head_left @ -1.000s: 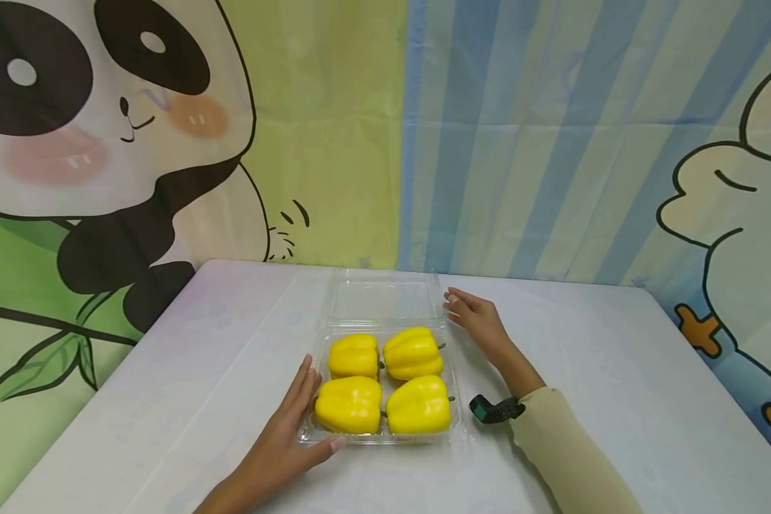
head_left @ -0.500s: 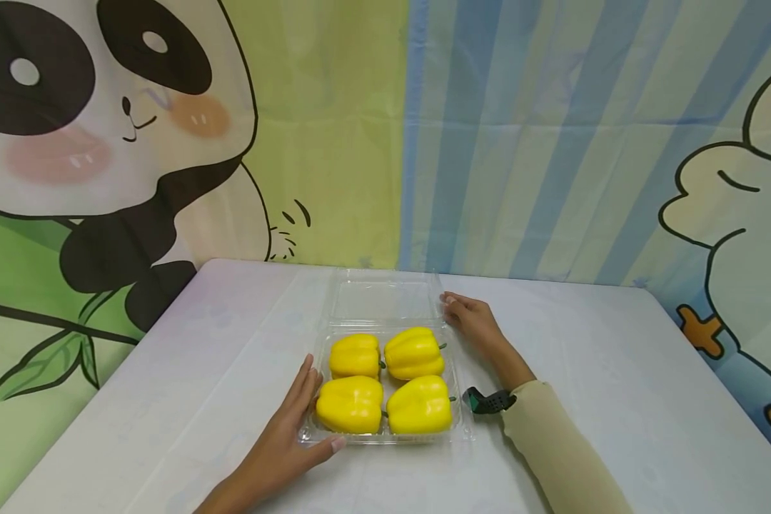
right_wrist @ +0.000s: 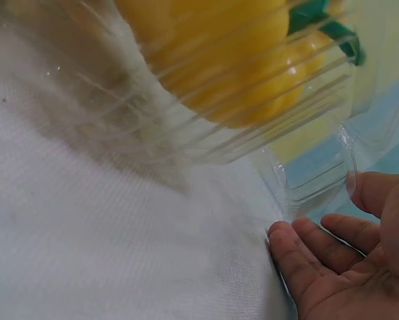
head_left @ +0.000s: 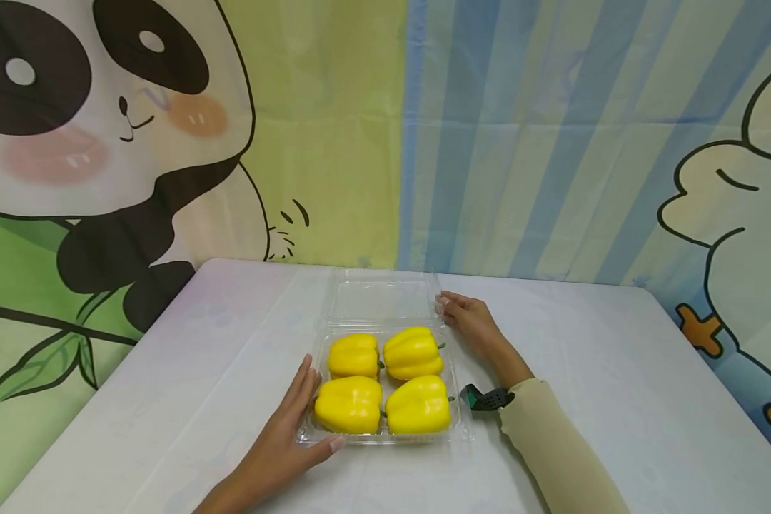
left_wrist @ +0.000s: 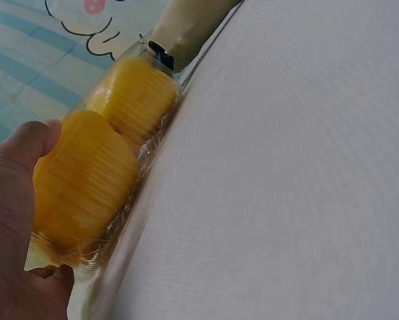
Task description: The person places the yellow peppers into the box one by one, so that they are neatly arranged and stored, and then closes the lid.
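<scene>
Several yellow bell peppers [head_left: 348, 405] sit in the base of a clear plastic clamshell container [head_left: 385, 438]. Its hinged lid [head_left: 383, 300] is folded back, away from the person. My left hand [head_left: 281, 435] rests against the near left corner, fingers fairly straight along the side and thumb at the front edge. In the left wrist view, that thumb [left_wrist: 42, 143] lies beside a pepper behind the clear wall. My right hand [head_left: 478, 325] pinches the lid's right edge. The right wrist view has the thumb [right_wrist: 379, 190] on the rim and the other fingers beneath it.
A white cloth [head_left: 617, 400] covers the table. Behind it hangs a backdrop [head_left: 334, 143] printed with a panda, stripes and a white cartoon figure. A dark band [head_left: 487, 398] is on the right wrist, beside the container.
My right hand has moved slightly left and now has the lid's right edge between thumb and fingers. The left hand, peppers and container have stayed put.
</scene>
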{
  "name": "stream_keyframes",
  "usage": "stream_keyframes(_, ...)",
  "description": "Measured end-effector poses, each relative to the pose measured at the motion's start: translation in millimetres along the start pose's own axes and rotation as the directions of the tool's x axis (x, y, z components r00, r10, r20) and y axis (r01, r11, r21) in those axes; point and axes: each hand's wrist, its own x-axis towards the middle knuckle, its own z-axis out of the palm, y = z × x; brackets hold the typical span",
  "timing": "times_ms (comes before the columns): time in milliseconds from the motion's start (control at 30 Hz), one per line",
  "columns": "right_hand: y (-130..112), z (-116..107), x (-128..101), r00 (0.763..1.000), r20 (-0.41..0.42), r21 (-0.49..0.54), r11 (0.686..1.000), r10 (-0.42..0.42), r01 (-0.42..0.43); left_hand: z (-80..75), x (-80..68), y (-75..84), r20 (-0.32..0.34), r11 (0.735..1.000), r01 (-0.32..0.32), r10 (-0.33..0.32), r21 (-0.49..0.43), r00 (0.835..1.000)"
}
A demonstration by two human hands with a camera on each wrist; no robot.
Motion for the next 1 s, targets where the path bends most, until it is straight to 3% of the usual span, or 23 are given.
stream_keyframes(633,-18.4,-0.8,-8.5,0.996,-0.017,-0.014,0.996,-0.09,0.09,-0.8,-0.4,1.5,0.008,1.0,0.014,-0.013,-0.02,1.0)
stream_keyframes(1000,-28.7,-3.7,-14.1,0.986,-0.028,0.126,0.978,-0.164,0.167,-1.1,-0.6,2.1,0.008,0.999,0.019,-0.019,-0.028,1.0)
